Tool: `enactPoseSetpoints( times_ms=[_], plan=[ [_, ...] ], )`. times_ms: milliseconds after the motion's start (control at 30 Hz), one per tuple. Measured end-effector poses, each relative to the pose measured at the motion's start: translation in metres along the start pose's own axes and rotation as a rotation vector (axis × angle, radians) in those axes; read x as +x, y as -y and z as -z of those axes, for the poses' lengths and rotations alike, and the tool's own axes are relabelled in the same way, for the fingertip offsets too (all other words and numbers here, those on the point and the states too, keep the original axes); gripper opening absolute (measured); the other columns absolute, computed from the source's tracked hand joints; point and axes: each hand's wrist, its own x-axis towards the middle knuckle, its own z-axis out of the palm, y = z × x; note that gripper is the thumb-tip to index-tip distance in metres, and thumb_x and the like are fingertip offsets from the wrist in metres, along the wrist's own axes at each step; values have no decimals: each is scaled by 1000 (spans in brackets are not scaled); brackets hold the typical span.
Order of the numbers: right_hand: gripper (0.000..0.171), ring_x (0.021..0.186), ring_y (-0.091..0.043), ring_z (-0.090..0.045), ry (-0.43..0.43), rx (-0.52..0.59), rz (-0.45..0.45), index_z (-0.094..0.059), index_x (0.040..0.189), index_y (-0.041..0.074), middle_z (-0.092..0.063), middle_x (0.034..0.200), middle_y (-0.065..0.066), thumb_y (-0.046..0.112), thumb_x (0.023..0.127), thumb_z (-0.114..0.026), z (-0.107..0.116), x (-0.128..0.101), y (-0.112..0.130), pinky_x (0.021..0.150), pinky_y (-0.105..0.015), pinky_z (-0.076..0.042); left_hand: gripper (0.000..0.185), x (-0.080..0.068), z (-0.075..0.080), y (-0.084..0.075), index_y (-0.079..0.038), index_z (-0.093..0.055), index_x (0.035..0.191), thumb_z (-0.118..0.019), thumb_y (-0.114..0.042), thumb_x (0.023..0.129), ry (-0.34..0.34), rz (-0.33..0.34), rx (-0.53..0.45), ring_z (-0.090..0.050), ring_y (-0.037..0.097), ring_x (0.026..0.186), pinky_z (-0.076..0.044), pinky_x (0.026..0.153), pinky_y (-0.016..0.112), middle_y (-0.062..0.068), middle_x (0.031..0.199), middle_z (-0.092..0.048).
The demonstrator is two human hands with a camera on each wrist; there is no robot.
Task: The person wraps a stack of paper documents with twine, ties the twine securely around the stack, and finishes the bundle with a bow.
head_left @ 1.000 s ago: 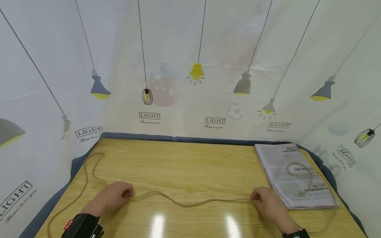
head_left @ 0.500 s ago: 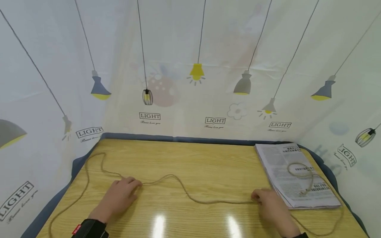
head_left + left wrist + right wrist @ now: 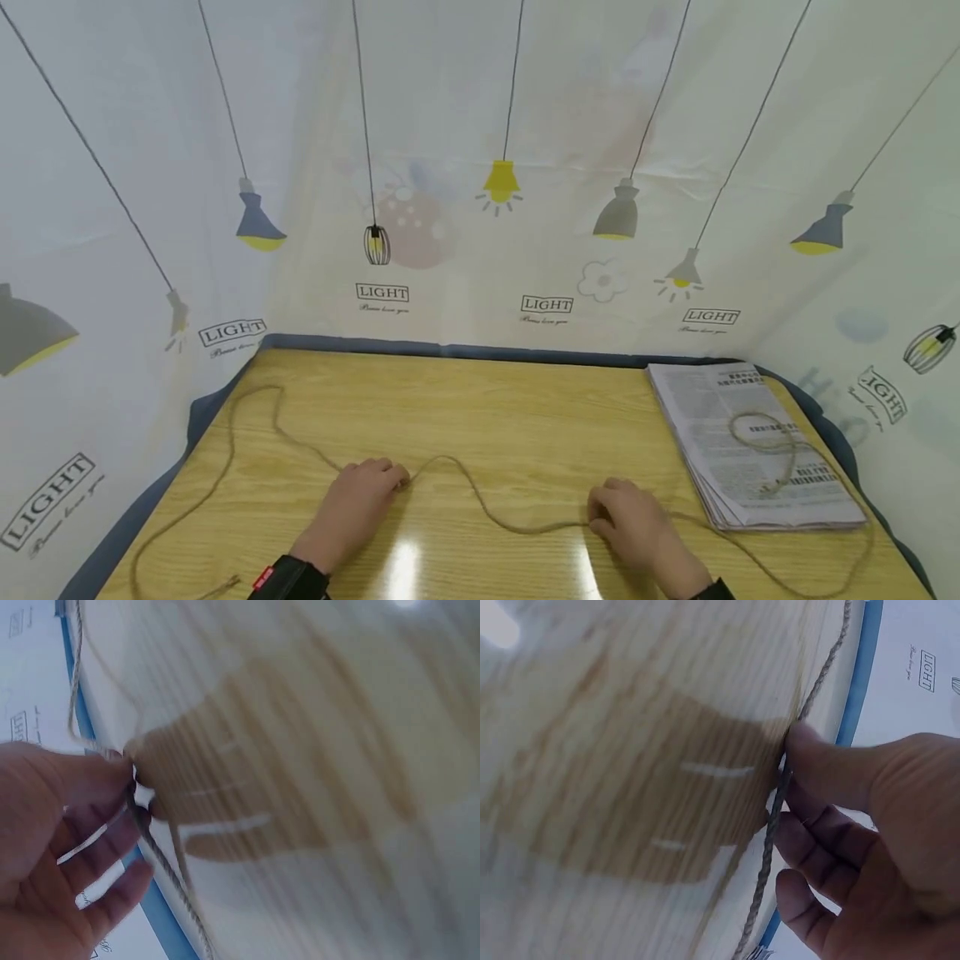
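Brown twisted jute twine [image 3: 480,504] snakes across the yellow wooden table [image 3: 487,408]. Left hand [image 3: 360,500] and right hand [image 3: 626,521], apart, each pinch it.

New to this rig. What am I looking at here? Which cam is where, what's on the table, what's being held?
There is no machine: a person works with two bare hands. The wide picture comes from a camera worn on the head, looking forward and down. The two blurry close-ups come from cameras on each wrist.

On the wooden table lies a long brown twine and, at the right, a stack of printed papers with a loop of the twine resting on it.

The left hand pinches the twine between thumb and fingers; the left wrist view shows that grip close up. The right hand pinches it further along. The twine sags in a loose curve between the hands.
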Motion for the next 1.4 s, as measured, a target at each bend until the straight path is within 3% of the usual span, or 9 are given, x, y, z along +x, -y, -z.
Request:
enactPoseSetpoints(
  times_ms=[133, 267, 467, 600, 700, 800, 1033, 1200, 1400],
  plan=[
    [26, 68, -5, -39, -8, -46, -29, -50, 75, 22, -41, 73, 11, 11, 83, -72, 0, -5, -2, 60, -22, -34, 14, -3, 4, 1, -24, -70, 98, -70, -14, 88, 44, -17, -69, -63, 8, 78, -47, 69, 31, -10, 86, -65],
    [25, 68, -5, -39, 20, -17, -58, -46, 79, 20, -42, 73, 11, 10, 88, -67, 3, -11, -7, 60, -22, -35, 15, -10, 12, 17, -27, -67, 92, -74, -16, 85, 92, -2, -100, -55, 1, 72, -44, 66, 28, -14, 80, -59],
    [16, 75, -3, -51, 3, 27, -43, -57, 87, 21, -55, 82, 12, 10, 88, -69, 10, -27, -23, 63, -24, -43, 20, -18, 19, 39, -27, -62, 83, -76, -13, 82, 113, -18, -132, -46, -2, 68, -40, 61, 22, -16, 76, -53],
    [23, 89, -10, -59, -66, 7, -44, -62, 97, 20, -59, 94, 9, 8, 82, -75, 15, -42, -33, 73, -30, -50, 23, -20, 19, 45, -30, -62, 82, -76, -12, 82, 103, -46, -156, -47, -3, 69, -40, 61, 23, -17, 76, -53],
    [31, 102, -23, -61, -84, -8, -150, -63, 107, 16, -61, 109, -2, 6, 80, -76, 21, -52, -39, 75, -39, -53, 24, -19, 19, 46, -32, -62, 81, -77, -13, 81, 84, -47, -153, -50, -2, 72, -43, 63, 24, -19, 77, -54],
    [37, 107, -33, -61, -31, -20, -315, -59, 118, 11, -57, 120, -12, 5, 84, -72, 26, -60, -45, 75, -46, -53, 25, -19, 20, 47, -33, -62, 81, -78, -13, 81, 73, -41, -145, -52, -1, 73, -44, 64, 24, -19, 78, -54],
    [22, 66, -24, -58, 2, -2, -561, -47, 107, 5, -48, 111, -22, 2, 90, -60, 32, -77, -63, 50, -38, -42, 22, -14, 20, 46, -31, -62, 81, -77, -15, 82, 98, -61, -141, -51, -2, 73, -44, 64, 23, -18, 78, -55],
    [17, 62, -29, -56, -8, -35, -651, -44, 96, 3, -51, 98, -22, 6, 90, -60, 37, -85, -71, 49, -42, -42, 21, -15, 23, 46, -31, -62, 82, -77, -15, 82, 132, -53, -157, -51, -2, 73, -44, 64, 24, -18, 79, -55],
    [9, 64, -20, -57, 75, -17, -660, -50, 95, 5, -60, 78, -6, 6, 91, -58, 43, -96, -91, 53, -40, -43, 22, -16, 24, 47, -32, -62, 81, -77, -15, 82, 139, -26, -157, -50, -2, 73, -44, 64, 23, -19, 78, -55]
  ],
)
